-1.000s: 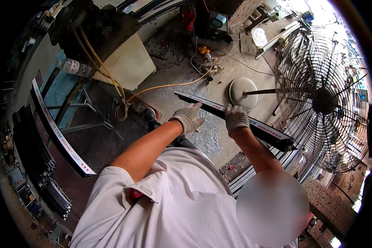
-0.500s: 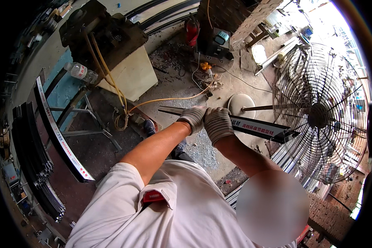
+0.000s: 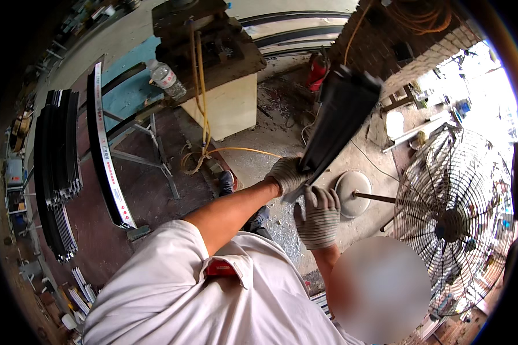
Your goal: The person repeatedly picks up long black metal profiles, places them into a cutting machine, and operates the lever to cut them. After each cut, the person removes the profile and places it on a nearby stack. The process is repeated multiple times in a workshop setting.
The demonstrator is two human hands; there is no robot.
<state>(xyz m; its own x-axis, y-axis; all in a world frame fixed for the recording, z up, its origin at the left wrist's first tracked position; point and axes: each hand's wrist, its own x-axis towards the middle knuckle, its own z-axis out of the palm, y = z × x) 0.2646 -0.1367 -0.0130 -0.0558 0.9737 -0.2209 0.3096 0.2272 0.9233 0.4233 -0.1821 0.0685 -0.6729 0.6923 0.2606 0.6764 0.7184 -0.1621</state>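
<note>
My left hand [image 3: 289, 174], in a grey striped glove, is closed round the near end of a long black metal profile [image 3: 342, 121]. The profile points away from me and slants up to the right; its far end is slightly blurred. Just right of that near end is my right hand [image 3: 318, 217], gloved the same way. Its fingers are stretched out and its thumb stands apart, close beside the profile; whether they touch it I cannot make out.
At the right stands a large wire-caged fan [image 3: 449, 224] on a round base [image 3: 353, 194]. To the left, a labelled profile [image 3: 106, 155] lies beside a stack of black profiles [image 3: 56, 146]. A machine on a pale cabinet [image 3: 227, 109], a plastic bottle [image 3: 166, 79] and yellow hoses [image 3: 201, 98] are farther off.
The profile has swung from pointing right to pointing away from me. My right hand has loosened from it and sits lower, while my left hand keeps hold. The view has turned.
</note>
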